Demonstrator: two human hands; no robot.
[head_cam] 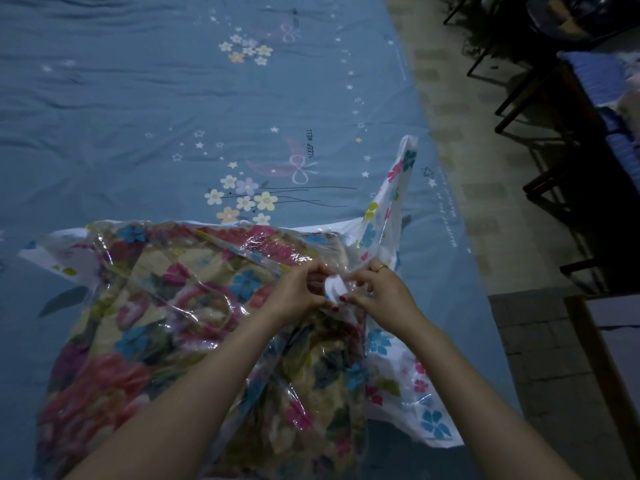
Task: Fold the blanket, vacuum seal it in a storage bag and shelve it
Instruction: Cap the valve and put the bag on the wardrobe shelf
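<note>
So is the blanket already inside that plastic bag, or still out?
Inside. The flowered blanket shows through the clear storage bag, whose film wrinkles over it, while both hands pinch a small white piece on the bag.

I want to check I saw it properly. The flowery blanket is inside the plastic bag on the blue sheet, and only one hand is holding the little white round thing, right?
Not quite: the head view shows both hands, left hand and right hand, pinching the white round piece. The flowery blanket is inside the plastic bag on the blue sheet.

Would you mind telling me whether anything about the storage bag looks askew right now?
One corner of the storage bag sticks up instead of lying flat on the bedsheet, and the plastic is loose and wrinkled over the blanket.
</note>
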